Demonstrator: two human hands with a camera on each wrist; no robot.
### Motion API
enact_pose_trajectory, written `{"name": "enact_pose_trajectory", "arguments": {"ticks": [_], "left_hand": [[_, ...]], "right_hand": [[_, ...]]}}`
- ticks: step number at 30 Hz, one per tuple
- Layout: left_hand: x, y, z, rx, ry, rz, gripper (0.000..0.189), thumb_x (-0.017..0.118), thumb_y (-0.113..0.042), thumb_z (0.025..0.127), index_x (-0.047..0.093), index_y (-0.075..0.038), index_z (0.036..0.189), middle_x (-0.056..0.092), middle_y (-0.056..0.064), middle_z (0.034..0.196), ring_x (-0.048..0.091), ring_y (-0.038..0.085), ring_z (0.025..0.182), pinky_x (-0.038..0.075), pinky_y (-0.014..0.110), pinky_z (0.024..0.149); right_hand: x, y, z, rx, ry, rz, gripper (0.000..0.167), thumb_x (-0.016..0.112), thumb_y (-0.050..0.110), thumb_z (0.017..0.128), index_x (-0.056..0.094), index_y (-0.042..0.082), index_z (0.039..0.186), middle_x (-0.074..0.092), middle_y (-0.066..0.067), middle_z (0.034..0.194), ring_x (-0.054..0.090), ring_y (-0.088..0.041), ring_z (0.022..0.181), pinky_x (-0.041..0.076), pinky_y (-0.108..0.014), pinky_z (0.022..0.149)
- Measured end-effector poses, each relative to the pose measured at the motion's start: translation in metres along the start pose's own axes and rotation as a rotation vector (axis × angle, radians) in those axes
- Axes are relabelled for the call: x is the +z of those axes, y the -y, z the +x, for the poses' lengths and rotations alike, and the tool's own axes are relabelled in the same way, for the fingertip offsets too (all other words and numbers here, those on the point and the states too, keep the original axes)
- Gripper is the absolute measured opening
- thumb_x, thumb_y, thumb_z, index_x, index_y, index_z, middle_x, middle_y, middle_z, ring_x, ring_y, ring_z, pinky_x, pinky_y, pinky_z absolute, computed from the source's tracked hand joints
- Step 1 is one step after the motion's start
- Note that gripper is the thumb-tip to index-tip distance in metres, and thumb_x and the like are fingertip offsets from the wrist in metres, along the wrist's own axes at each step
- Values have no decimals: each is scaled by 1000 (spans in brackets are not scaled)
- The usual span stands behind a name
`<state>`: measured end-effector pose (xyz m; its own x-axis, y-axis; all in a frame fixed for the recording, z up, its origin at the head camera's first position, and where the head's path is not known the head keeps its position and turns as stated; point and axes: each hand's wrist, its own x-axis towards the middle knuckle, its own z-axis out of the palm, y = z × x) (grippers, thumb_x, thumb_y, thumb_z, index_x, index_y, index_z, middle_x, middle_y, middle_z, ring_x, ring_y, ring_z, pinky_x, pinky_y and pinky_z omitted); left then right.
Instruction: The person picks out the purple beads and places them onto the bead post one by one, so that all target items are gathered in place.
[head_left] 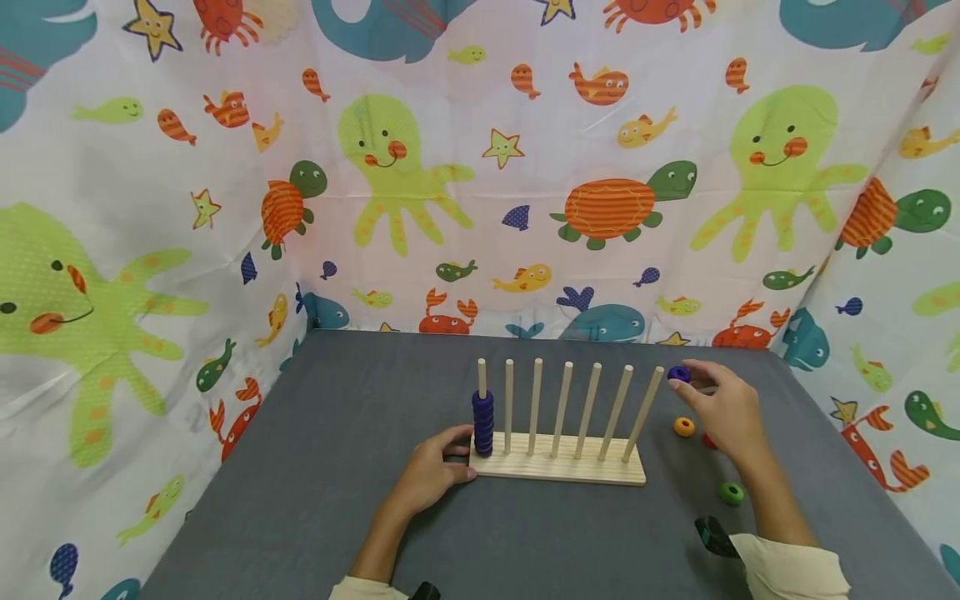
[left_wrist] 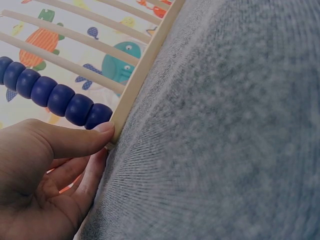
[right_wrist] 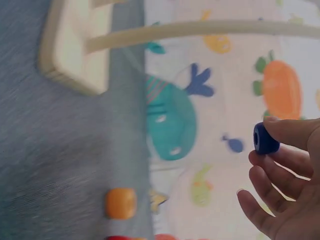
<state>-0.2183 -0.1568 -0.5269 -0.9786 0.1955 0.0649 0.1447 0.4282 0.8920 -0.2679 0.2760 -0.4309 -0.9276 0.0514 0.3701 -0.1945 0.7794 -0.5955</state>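
Observation:
A pale wooden peg rack [head_left: 562, 471] stands on the table with a row of upright pegs. Several dark blue beads [head_left: 483, 423] are stacked on its leftmost peg; the left wrist view shows these beads [left_wrist: 60, 97] side by side. My left hand [head_left: 431, 475] grips the left end of the rack's base, its thumb on the edge close to the lowest bead. Raised near the top of the rightmost peg, my right hand [head_left: 723, 408] pinches one blue bead [right_wrist: 265, 139] between thumb and fingers. That bead is off the peg, with its hole showing.
To the right of the rack lie an orange bead [head_left: 683, 427], a red bead [head_left: 709, 441] partly behind the right hand, and a green bead [head_left: 731, 493] nearer the front. A patterned sea-animal curtain [head_left: 450, 192] surrounds the grey table [head_left: 375, 400] at the back and sides.

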Motion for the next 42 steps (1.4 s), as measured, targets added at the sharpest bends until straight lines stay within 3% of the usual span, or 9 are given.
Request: {"name": "enact_pose_trajectory", "arguments": {"ticks": [2,5,11,15,22,28,35,42], "left_hand": [[0,0,0,-4,0,-2,67,82,-6,87,60,-10,150,65,15,145,69,30,122,58,49,97],[0,0,0,-10,-3,-5,66,82,-6,87,60,-10,149,65,15,144,69,30,122,58,49,97],[0,1,0,-22,-1,0,67,82,-5,88,59,-11,150,65,13,145,69,28,123,58,47,98],[0,1,0,-25,1,-4,67,82,-6,88,59,-11,150,66,12,144,69,27,123,58,48,98],[0,0,0,-23,1,1,66,82,-6,89,59,-10,150,66,13,144,69,28,123,57,50,99],[0,-2,-1,-23,-2,12,66,83,-6,88,60,-11,150,65,13,145,69,29,123,57,50,99],[0,-1,0,-4,-2,3,67,83,-5,87,60,-10,149,65,15,144,69,31,123,58,50,98],[0,-1,0,-6,3,4,66,83,-5,87,60,-10,149,64,15,146,69,30,123,57,51,99]], "right_hand": [[-7,10,-2,-22,-45,29,47,74,29,102,67,-2,136,69,-25,116,69,-44,102,50,-12,76],[-14,26,-4,-65,-107,65,46,75,30,101,68,0,136,68,-23,118,67,-43,104,36,1,76],[-24,55,-8,-152,-224,90,45,78,23,98,69,5,138,69,-19,120,65,-35,104,35,0,86],[-27,72,-12,-184,-258,102,44,79,21,97,70,7,138,71,-17,122,64,-32,104,36,-1,88],[-25,94,-16,-271,-251,148,45,84,14,92,72,8,135,72,-16,127,64,-31,108,36,-5,90],[-18,114,-19,-372,-250,198,46,85,4,88,74,6,133,73,-14,125,60,-15,107,40,-5,92],[-2,136,-20,-430,-199,254,45,86,0,86,74,4,129,74,-13,119,64,-24,107,44,-8,92],[12,158,-23,-499,-142,287,44,86,3,86,75,6,128,75,-10,117,63,-20,106,46,-11,91]]}}
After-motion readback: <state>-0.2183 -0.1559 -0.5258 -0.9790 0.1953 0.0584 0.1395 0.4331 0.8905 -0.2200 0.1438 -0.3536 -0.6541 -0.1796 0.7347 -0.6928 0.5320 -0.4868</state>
